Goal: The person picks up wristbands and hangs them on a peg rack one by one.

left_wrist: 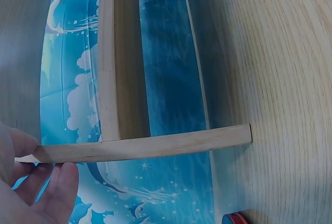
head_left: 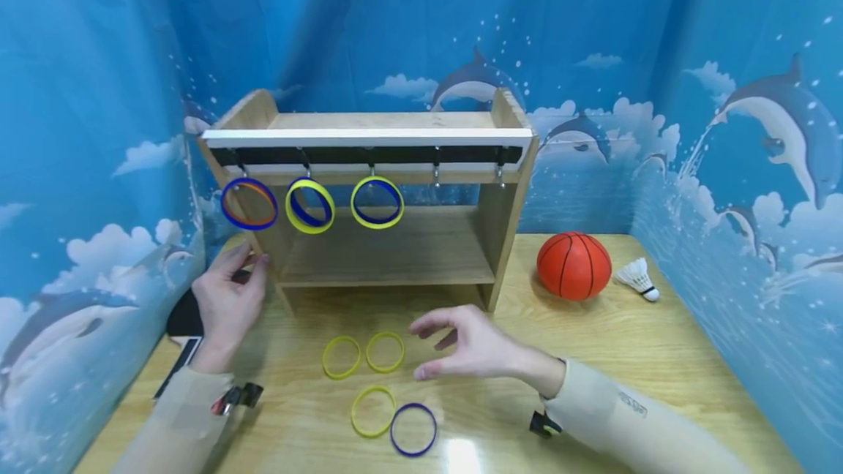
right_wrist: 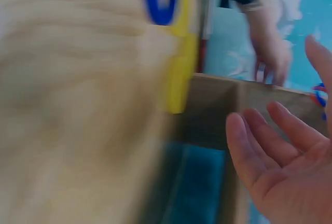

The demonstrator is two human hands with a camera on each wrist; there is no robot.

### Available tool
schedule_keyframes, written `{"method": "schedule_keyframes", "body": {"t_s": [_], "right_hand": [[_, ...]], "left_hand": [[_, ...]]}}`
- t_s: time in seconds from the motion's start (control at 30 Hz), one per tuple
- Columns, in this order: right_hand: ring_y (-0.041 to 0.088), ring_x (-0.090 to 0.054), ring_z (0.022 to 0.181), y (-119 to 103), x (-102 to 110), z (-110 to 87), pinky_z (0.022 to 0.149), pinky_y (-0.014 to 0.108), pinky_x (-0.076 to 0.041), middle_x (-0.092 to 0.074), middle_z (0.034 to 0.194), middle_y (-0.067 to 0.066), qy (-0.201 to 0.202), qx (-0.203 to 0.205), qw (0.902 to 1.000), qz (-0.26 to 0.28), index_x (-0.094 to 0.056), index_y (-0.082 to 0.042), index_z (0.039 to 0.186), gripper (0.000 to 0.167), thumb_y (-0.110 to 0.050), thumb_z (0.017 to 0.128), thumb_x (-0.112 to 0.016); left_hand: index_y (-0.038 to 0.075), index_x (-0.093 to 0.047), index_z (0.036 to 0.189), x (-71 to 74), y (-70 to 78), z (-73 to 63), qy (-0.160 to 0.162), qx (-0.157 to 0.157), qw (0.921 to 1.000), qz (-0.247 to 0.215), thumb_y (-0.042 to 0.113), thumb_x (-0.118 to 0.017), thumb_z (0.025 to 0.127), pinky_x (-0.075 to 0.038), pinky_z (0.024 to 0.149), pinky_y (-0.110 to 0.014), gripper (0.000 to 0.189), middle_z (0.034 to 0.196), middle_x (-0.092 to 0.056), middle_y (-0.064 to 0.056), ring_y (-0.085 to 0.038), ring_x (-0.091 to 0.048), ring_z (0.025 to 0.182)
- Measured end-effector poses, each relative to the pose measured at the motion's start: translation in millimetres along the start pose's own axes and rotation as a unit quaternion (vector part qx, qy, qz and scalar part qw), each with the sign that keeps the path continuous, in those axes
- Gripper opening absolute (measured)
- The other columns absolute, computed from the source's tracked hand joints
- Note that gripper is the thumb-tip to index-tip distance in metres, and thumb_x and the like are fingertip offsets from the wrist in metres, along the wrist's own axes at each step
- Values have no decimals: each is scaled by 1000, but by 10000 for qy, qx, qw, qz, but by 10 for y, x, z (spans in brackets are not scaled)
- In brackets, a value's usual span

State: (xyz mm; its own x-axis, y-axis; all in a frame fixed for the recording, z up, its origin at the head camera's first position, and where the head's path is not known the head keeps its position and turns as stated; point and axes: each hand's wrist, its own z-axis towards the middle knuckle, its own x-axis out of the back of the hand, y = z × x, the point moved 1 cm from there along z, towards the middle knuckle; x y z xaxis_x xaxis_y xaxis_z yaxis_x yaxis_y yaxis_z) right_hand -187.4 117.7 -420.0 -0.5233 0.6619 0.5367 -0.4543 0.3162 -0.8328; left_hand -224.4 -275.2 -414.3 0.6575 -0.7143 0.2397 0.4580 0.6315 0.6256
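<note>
My left hand (head_left: pixel 230 298) grips the front edge of the left side panel of a wooden rack (head_left: pixel 395 284). In the left wrist view the thumb lies on one face of the panel (left_wrist: pixel 145 148) and the fingers on the other. My right hand (head_left: pixel 470 346) hovers over the table with its fingers loosely bent and nothing in them. Nearest to it are two yellow rings, one (head_left: pixel 385 352) beside the other (head_left: pixel 341 357). Closer to me lie another yellow ring (head_left: pixel 373 412) and a blue ring (head_left: pixel 413 430). The right wrist view is partly blurred.
Several hooks line the rack's front bar (head_left: pixel 369 156). A blue-and-orange pair (head_left: pixel 249 203) and two yellow-and-blue pairs, one left (head_left: pixel 309 205) and one right (head_left: pixel 377 202), hang there. A red ball (head_left: pixel 574 266) and a shuttlecock (head_left: pixel 637 280) lie on the right; a dark object (head_left: pixel 184 313) lies beyond my left wrist.
</note>
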Motion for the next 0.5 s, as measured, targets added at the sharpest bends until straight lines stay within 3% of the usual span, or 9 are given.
{"method": "schedule_keyframes", "body": {"t_s": [0.13, 0.33, 0.5], "right_hand": [[40, -79, 116, 231, -105, -109, 95, 36, -71, -80, 130, 25, -497, -251, 9984, 3, -75, 4, 134, 55, -20, 89, -95], [17, -81, 101, 340, -281, -197, 91, 24, -68, -84, 118, 18, -896, -356, 9952, -143, -78, 5, 125, 46, -15, 88, -95], [-4, -73, 85, 326, -379, -188, 82, 18, -67, -86, 102, 11, -931, -270, 9947, -346, -82, 1, 113, 32, -10, 87, -95]], "left_hand": [[-3, -82, 125, -2, 4, 3, -16, 53, 10000, 10, -10, -78, 92, -49, 74, 5, 34, 108, -82, -33, 25, -62, 91], [-2, -82, 126, -4, 14, 5, -20, 81, 10000, -51, -11, -78, 92, -50, 75, 5, 35, 111, -82, -33, 23, -63, 91], [-3, -82, 124, -6, 23, 2, -3, 32, 10000, -56, -12, -77, 92, -49, 75, 5, 34, 110, -82, -34, 23, -63, 91]]}}
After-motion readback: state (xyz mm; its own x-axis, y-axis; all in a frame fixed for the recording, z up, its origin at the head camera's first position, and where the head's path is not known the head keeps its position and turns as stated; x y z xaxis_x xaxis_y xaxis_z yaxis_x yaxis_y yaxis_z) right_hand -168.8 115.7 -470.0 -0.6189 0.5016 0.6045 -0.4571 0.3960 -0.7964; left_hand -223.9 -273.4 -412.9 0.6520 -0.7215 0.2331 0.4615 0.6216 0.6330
